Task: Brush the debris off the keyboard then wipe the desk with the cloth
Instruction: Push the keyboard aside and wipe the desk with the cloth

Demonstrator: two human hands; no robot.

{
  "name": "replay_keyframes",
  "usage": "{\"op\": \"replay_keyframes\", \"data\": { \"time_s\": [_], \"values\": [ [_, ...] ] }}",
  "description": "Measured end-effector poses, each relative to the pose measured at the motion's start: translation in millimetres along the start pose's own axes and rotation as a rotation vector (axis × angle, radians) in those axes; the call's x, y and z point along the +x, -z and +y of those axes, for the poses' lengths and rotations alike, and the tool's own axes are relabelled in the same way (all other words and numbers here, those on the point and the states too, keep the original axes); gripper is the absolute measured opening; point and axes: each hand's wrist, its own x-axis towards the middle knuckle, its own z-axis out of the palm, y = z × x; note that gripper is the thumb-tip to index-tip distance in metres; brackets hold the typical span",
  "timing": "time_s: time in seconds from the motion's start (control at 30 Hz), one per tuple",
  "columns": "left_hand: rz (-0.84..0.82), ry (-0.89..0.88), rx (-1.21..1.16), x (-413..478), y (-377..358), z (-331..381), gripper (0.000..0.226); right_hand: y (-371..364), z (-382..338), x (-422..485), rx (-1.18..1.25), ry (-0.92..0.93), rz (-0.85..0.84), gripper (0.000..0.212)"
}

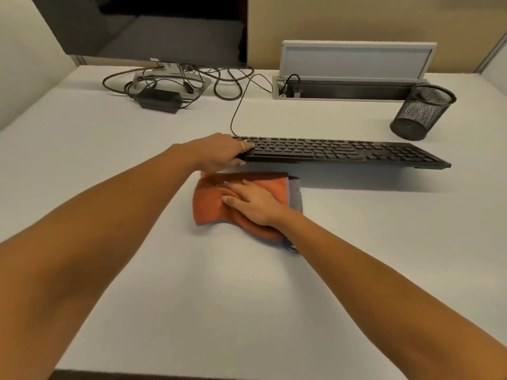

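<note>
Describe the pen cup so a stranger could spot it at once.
Start at the white desk, then find the black keyboard across its middle. Past the keyboard's right end, beside the cable tray, sits the cup. It is the only round, see-through wire-mesh thing there.

I note a single head-worn camera, wide-angle, facing forward and down at the desk (pixel 192 311) from close above; the monitor (pixel 164 28) stands at the far edge of view.
</note>
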Motion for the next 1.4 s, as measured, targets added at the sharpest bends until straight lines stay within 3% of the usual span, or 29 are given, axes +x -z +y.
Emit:
{"op": "replay_keyframes", "data": {
  "time_s": [0.3, 0.4, 0.5, 0.57, 0.63, 0.7, 0.77, 0.87, 1.0, 1.13, 1.4],
  "values": [
    [0.005, 0.105, -0.003, -12, -32, 13, 0.058, -6, -6, -90, 0.127, 0.202, -0.209, 0.036],
    [0.004, 0.125, 0.040, -14, -46, 19, 0.058, 0, 9, -133, 0.191, 0.144, -0.203, 0.032],
    [0.017, 0.146, 0.050, -14, -57, 23, 0.059, 19, 28, -173, 0.396, -0.068, -0.181, 0.036],
    [0.036, 0.172, 0.027, -15, -62, 25, 0.059, 37, 41, -191, 0.578, -0.138, -0.057, 0.033],
    [0.078, 0.204, -0.025, -20, -65, 30, 0.058, 54, 52, -206, 0.715, -0.192, 0.199, 0.024],
    [0.142, 0.250, -0.137, -30, -69, 39, 0.058, 69, 62, -221, 0.813, -0.288, 0.484, 0.032],
    [0.199, 0.294, -0.264, -48, -77, 46, 0.058, 78, 74, -234, 0.782, -0.378, 0.655, 0.030],
    [0.325, 0.373, -0.424, -86, -96, 42, 0.055, 72, 91, -245, 0.612, -0.517, 0.708, 0.029],
    [0.444, 0.577, -0.500, -144, -119, 31, 0.050, 49, 86, -234, 0.306, -0.517, 0.516, 0.040],
    [0.488, 0.749, -0.522, -190, -134, 23, 0.049, 22, 60, -195, 0.202, -0.374, 0.338, 0.041],
    [0.462, 0.827, -0.512, -225, -162, 32, 0.051, -23, -31, -74, 0.137, -0.076, 0.166, 0.041]
  ]
}}
